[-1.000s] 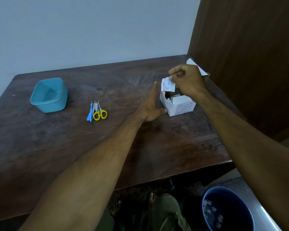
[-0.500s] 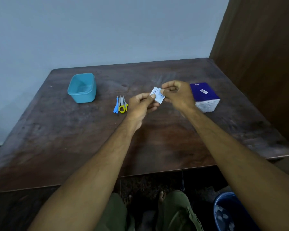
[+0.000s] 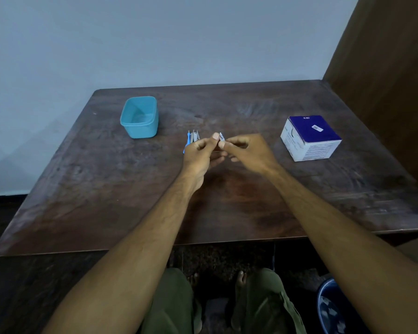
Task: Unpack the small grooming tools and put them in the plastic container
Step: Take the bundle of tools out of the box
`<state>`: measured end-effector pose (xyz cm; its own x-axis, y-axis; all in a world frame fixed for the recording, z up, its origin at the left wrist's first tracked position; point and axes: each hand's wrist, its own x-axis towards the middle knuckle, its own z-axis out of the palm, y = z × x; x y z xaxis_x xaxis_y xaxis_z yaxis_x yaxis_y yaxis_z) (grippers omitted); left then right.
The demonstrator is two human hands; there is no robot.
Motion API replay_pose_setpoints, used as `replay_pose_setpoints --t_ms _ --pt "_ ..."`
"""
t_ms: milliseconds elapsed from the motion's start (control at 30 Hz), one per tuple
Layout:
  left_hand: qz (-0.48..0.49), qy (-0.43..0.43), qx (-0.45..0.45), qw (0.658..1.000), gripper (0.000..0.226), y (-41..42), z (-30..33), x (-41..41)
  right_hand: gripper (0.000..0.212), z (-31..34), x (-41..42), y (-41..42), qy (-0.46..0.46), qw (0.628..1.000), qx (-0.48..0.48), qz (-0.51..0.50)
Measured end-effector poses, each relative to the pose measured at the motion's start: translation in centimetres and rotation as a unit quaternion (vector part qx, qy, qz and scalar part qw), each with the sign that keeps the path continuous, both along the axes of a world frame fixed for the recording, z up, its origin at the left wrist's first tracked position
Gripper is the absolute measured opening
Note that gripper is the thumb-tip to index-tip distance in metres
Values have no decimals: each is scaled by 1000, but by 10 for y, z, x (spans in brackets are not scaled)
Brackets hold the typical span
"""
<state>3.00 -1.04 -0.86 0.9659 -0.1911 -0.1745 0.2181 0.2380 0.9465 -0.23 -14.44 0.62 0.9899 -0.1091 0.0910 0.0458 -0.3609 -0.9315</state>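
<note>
Right at the middle of the dark brown wooden table (image 3: 130, 201), a small white paper sachet with dark print (image 3: 221, 137) is held above the surface, pinched from both sides. Left hand (image 3: 202, 155) grips its left edge between the raised thumb and curled forefinger, the other fingers folded loosely under the palm. Right hand (image 3: 250, 153) pinches the sachet's right edge with thumb and forefinger tips pressed together, its remaining fingers curled inward. Just at ten o'clock from the left hand, partly hidden behind its knuckles, a cluster of small grooming tools (image 3: 193, 138) with blue and grey handles lies on the table. Farther out at ten o'clock stands the open teal square plastic container (image 3: 140, 118), well apart from the tools. At three o'clock from the hands sits a closed white cardboard box with a dark blue top (image 3: 310, 138). A dark blue bin (image 3: 328, 309) shows below the table's near right corner.
</note>
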Motion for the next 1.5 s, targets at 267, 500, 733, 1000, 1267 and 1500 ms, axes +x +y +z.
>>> replay_pose_setpoints --t_ms 267,500,733,1000,1267,1500 --pt "23 -40 64 997 11 13 -3 -2 25 -8 -2 9 88 979 181 26" --pt "24 14 95 995 9 20 -10 0 20 -9 -3 15 121 953 272 50" --pt "25 50 40 998 12 34 -15 0 11 -15 -4 21 104 958 268 11" --pt "46 35 79 995 20 49 -18 5 4 -15 -1 38 30 983 181 -30" --pt "43 40 49 997 11 62 -19 0 6 -18 1 52 46 985 163 -35" --pt "47 28 61 997 11 69 -19 0 13 -17 1 54 42 988 148 -12"
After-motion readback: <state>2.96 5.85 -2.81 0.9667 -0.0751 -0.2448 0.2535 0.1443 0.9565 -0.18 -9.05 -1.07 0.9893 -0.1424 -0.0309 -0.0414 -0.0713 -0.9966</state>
